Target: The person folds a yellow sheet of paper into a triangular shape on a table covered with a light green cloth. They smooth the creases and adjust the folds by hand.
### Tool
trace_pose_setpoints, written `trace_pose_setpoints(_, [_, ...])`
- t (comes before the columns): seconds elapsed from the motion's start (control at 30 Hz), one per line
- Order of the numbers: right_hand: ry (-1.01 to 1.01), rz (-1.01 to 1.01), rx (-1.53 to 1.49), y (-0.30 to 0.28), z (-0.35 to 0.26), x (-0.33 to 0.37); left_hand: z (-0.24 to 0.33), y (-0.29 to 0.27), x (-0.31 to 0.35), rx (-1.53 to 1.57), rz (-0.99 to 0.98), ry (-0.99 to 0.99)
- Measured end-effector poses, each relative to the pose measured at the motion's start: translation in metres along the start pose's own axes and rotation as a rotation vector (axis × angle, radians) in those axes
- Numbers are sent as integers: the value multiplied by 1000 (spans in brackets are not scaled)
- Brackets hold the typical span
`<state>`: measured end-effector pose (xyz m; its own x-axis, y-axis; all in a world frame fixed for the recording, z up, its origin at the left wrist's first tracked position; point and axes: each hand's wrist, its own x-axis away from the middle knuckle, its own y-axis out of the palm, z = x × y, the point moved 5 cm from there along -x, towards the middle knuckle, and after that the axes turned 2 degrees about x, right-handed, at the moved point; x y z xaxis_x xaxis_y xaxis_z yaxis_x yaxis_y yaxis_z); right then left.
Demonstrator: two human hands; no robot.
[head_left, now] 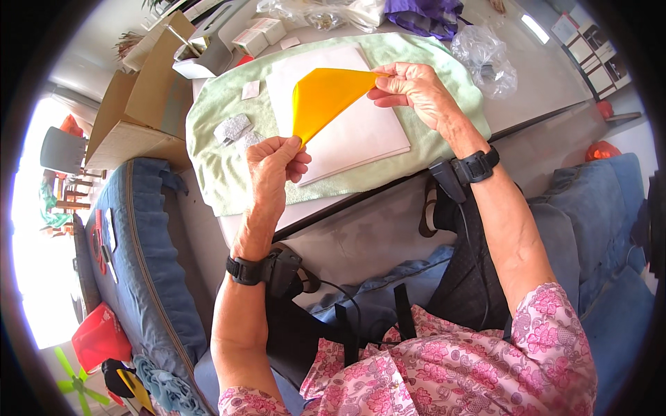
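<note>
A bright yellow sheet (329, 100), folded or bent to a slanting shape, is stretched between my two hands; whether it is paper or cloth I cannot tell. My left hand (276, 161) pinches its lower left corner between thumb and fingers. At the upper right, my right hand (409, 90) pinches the opposite, narrow end. Beneath the yellow sheet lies a stack of white paper (368, 149), resting on a pale green towel (208, 173). To the left of the stack are a small pale pink square (250, 89) and a crumpled grey-white piece (232, 129).
An open cardboard box (156, 104) stands left of the table, near a grey-white holder (208, 59) and small white boxes (260, 36). Clear plastic bags (485, 62) and a purple bag (423, 15) lie at the back. Blue covered seats (149, 256) flank me.
</note>
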<state>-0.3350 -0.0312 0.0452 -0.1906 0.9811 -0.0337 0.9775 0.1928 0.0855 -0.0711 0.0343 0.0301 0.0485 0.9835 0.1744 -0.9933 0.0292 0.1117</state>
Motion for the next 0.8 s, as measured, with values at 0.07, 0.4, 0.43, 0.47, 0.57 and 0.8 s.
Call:
trace_pose_setpoints(0.07, [-5,-31,8,3,-1,-1,0,-1,0,3,-5,-9])
trace_pose_setpoints(0.4, [52,46,-26,-5,3,-2,-1,8,-2,-31,-27,-39])
trace_pose_setpoints(0.43, [60,49,-26,-2,3,-2,-1,7,-1,-41,-24,-31])
trace_pose_setpoints(0.47, [68,50,-26,1,4,-1,-1,7,0,-50,-17,-24])
trace_pose_setpoints(0.57, [94,140,-85,3,7,-1,2,10,5,-63,-26,20])
trace_pose_setpoints(0.8, [119,155,-221,-13,21,-6,-2,28,3,-6,-125,6])
